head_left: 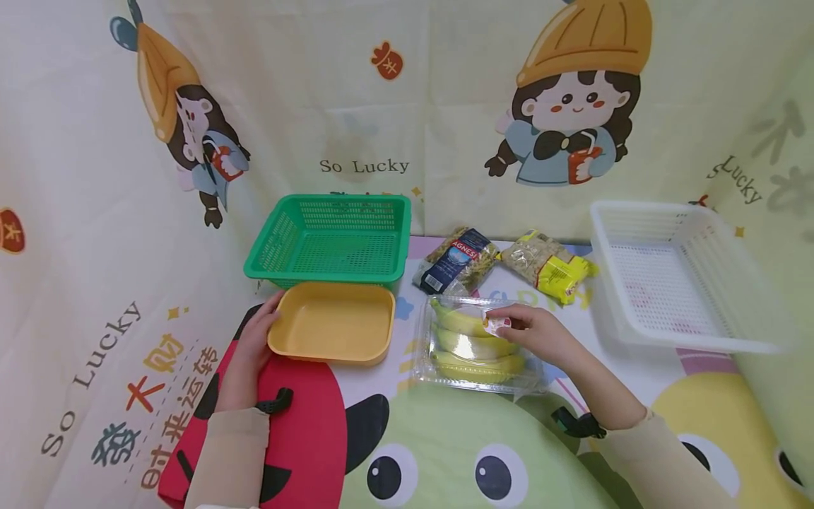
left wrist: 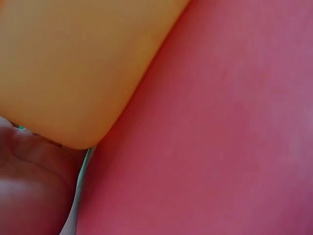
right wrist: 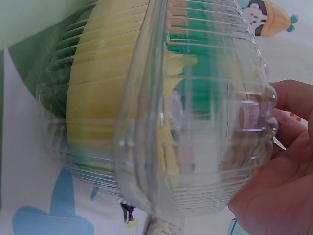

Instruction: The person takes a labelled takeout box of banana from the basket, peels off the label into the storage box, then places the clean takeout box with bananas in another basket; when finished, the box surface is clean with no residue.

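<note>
My left hand (head_left: 256,336) holds the left side of a yellow plastic tub (head_left: 337,322); part of its fingers is hidden by the tub. In the left wrist view the palm (left wrist: 32,181) lies close against the tub's outer wall (left wrist: 78,63). Over a clear plastic clamshell box (head_left: 426,367) of bananas (head_left: 477,346), my right hand (head_left: 534,331) pinches a small white piece with pink and red print (head_left: 496,324). Seen from the right wrist, the thumb and fingers (right wrist: 288,147) are right at the side of the closed clear lid (right wrist: 210,161).
Behind the tub stands a green basket (head_left: 327,277). A bag of pasta (head_left: 458,260) and a yellow-ended food bag (head_left: 548,266) lie behind the clamshell. At the right is a white basket (head_left: 689,338). A printed cloth wall (head_left: 458,198) closes off the back.
</note>
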A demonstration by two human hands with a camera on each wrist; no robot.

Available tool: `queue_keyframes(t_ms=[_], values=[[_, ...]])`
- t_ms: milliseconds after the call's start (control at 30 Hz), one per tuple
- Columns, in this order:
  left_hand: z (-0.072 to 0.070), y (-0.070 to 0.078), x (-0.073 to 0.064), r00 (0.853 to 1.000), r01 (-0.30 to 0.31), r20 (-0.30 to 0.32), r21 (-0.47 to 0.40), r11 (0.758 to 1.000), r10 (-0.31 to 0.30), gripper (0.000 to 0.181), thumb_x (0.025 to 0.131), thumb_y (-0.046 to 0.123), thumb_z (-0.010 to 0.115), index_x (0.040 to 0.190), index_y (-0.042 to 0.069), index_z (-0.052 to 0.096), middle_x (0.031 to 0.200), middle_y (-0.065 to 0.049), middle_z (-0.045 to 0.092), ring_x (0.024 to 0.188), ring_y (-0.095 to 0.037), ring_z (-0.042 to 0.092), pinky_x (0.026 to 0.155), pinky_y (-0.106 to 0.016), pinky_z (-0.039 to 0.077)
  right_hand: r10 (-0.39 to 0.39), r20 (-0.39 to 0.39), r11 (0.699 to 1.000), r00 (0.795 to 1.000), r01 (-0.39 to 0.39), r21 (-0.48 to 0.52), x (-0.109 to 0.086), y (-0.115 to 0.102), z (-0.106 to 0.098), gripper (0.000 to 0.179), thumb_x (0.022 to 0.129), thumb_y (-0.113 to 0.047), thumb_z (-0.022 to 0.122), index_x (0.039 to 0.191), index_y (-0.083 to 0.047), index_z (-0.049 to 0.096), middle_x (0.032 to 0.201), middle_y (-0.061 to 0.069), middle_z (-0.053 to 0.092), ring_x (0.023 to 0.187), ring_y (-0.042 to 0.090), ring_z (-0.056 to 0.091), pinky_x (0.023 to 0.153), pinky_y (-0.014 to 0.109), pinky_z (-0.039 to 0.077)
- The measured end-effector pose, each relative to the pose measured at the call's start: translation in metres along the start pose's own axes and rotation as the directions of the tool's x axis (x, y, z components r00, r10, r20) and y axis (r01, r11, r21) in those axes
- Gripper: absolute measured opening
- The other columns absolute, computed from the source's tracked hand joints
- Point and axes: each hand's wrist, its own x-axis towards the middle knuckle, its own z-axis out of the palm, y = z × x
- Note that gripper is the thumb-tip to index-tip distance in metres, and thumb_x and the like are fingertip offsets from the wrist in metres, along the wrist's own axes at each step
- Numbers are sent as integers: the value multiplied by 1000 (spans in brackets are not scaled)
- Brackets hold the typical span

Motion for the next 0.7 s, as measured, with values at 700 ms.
queue_keyframes(t_ms=[700], values=[[13,-4,-5,994,40,-105,-2,999,-40,51,108,20,31,158,28,24,167,5,13,146,-12,27,98,-7,43,-3,-5,1000,1000,3,-26,2,-1,-1,32,94,-21,68,125,-26,69,98,2,63,78,19,50,61,26,46]])
